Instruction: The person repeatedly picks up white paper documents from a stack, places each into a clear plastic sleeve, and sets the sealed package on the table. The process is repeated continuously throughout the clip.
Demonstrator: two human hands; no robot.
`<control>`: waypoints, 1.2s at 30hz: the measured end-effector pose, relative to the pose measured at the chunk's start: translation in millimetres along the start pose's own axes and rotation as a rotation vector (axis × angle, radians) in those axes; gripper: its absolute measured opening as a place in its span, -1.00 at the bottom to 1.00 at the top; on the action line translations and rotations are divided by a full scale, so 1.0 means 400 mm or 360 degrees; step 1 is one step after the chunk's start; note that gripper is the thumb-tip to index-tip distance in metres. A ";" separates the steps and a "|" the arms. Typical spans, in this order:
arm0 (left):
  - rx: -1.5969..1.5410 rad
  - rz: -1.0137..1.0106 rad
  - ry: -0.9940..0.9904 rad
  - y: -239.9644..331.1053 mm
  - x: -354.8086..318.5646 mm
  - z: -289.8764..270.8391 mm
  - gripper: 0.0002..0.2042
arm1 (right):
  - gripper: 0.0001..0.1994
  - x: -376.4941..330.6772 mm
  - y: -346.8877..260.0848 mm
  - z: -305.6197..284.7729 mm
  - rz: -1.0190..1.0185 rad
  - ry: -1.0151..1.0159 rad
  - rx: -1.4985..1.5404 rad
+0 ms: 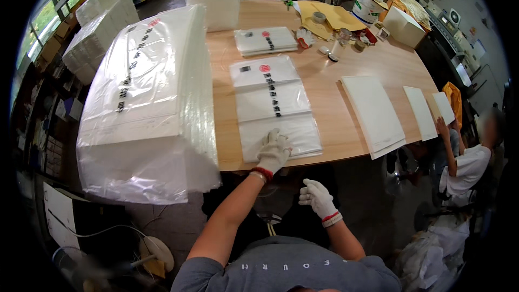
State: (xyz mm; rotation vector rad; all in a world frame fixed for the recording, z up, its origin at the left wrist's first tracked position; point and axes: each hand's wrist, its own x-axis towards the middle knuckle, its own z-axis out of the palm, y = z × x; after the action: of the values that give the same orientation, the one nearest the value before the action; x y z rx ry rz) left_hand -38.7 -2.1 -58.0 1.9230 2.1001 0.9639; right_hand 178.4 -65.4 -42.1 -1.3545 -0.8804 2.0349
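Observation:
My left hand [274, 151], in a white knit glove with a red cuff, lies with fingers stretched out on the near end of a stack of clear plastic bags [281, 100]. The bags are flat on the table, printed with a red round mark and a dark line of characters. Over my lap, just off the table edge, my right hand [318, 197] wears the same kind of glove. Its fingers are curled in, and nothing shows in them. Left of the bags stands a tall stack of white sheets [143, 81] under a loose clear plastic wrap.
Farther back lies a second pile of plastic bags [265, 40]. White boards [373, 113] rest at the right, where a co-worker [467, 167] handles a white panel [443, 109]. Brown paper [338, 16], a tape roll [319, 17] and a white bucket [367, 8] sit at the back.

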 end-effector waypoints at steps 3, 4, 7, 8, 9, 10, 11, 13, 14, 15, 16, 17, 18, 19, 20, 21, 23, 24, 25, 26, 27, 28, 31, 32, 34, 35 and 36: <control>0.0260 -0.0114 -0.0289 -0.042 0.075 0.056 -0.78 | -0.62 0.016 -0.006 -0.007 0.0015 -0.0029 0.0007; 0.0285 -0.0145 -0.0374 -0.058 0.092 0.062 -0.76 | -0.62 0.028 -0.010 -0.008 0.0026 -0.0051 0.0007; -0.0348 -0.0382 -0.0565 -0.055 0.134 0.007 -0.74 | -0.63 0.086 -0.046 0.001 0.0099 -0.0166 0.0046; -0.0365 -0.0429 -0.0473 -0.045 0.141 0.000 -0.74 | -0.63 0.119 -0.074 0.018 0.0118 -0.0216 0.0067; -0.0322 -0.0322 -0.0472 -0.052 0.151 -0.008 -0.74 | -0.63 0.151 -0.099 0.043 0.0143 -0.0282 0.0086; -0.0286 -0.0218 -0.0491 -0.058 0.153 -0.012 -0.74 | -0.64 0.196 -0.108 0.064 0.0092 -0.0182 0.0233; -0.0249 -0.0116 -0.0510 -0.062 0.159 -0.017 -0.75 | -0.68 0.248 -0.131 0.091 0.0059 -0.0349 0.0470; -0.0222 -0.0079 -0.0540 -0.058 0.159 -0.020 -0.78 | -0.84 0.297 -0.185 0.175 -0.0195 -0.0225 0.0415; -0.0125 -0.0061 -0.0503 -0.078 0.164 0.009 -0.79 | -0.86 0.334 -0.196 0.195 -0.0297 -0.0157 0.0300; -0.0030 -0.0043 -0.0473 -0.090 0.165 0.027 -0.80 | -0.88 0.363 -0.192 0.199 -0.0396 -0.0083 0.0187; 0.0305 0.0070 -0.0255 -0.079 0.172 0.012 -0.81 | -0.87 0.388 -0.182 0.172 -0.0465 -0.0009 -0.0167; 0.0639 0.0187 -0.0034 -0.072 0.179 -0.009 -0.82 | -0.87 0.410 -0.174 0.125 -0.0528 0.0065 -0.0519; 0.0967 0.0296 0.0187 -0.075 0.184 -0.027 -0.82 | -0.86 0.405 -0.165 0.083 -0.0683 0.0169 -0.0893; -0.0135 -0.0077 0.0183 -0.102 0.208 -0.026 -0.83 | -0.85 0.399 -0.156 0.039 -0.0829 0.0322 -0.1264; -0.1245 -0.0454 0.0176 -0.138 0.242 -0.024 -0.84 | -0.83 0.368 -0.154 -0.005 -0.1088 0.0513 -0.1663; -0.2360 -0.0820 0.0169 -0.157 0.266 -0.021 -0.85 | -0.81 0.347 -0.167 -0.024 -0.1361 0.0692 -0.2068; -0.1801 -0.0877 0.0005 -0.121 0.288 -0.029 -0.89 | -0.85 0.279 -0.227 0.070 -0.1814 0.0868 -0.1640; -0.1512 -0.0889 -0.0075 -0.092 0.299 -0.048 -0.90 | -0.87 0.258 -0.255 0.120 -0.2033 0.0950 -0.1395; -0.1543 -0.0862 -0.0134 -0.061 0.308 -0.061 -0.92 | -0.83 0.265 -0.278 0.139 -0.2289 0.0665 -0.1741; -0.1569 -0.0824 -0.0210 -0.021 0.318 -0.075 -0.93 | -0.88 0.301 -0.276 0.192 -0.2371 0.0496 -0.1050; -0.1579 -0.0816 -0.0278 0.003 0.312 -0.103 -0.92 | -0.89 0.304 -0.324 0.242 -0.2163 0.0429 -0.1418; -0.1722 -0.0778 -0.0353 0.040 0.314 -0.141 -0.84 | -0.88 0.296 -0.364 0.272 -0.1927 0.0387 -0.1772; -0.1560 -0.0518 -0.0497 0.161 0.323 -0.281 -0.78 | -0.90 0.445 -0.256 0.243 -0.1096 0.0418 -0.1326; -0.1463 -0.0391 -0.0439 0.138 0.311 -0.277 -0.71 | -0.84 0.406 -0.274 0.250 -0.1918 0.0564 -0.2452; -0.1284 -0.0261 -0.0314 0.119 0.285 -0.248 -0.67 | -0.84 0.392 -0.195 0.212 -0.2026 0.0437 -0.2296; -0.1202 -0.0200 -0.0258 0.115 0.273 -0.237 -0.65 | -0.84 0.362 -0.192 0.174 -0.2110 -0.0076 -0.1781; -0.0958 -0.0235 -0.0332 0.131 0.260 -0.255 -0.59 | -0.84 0.296 -0.210 0.147 -0.1877 -0.0241 -0.1562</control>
State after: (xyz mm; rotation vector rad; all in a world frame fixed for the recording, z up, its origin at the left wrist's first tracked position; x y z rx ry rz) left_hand -63.9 57.1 82.5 1.4692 1.5686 1.1376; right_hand 88.4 62.5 -30.5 -0.6572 -2.2148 0.7457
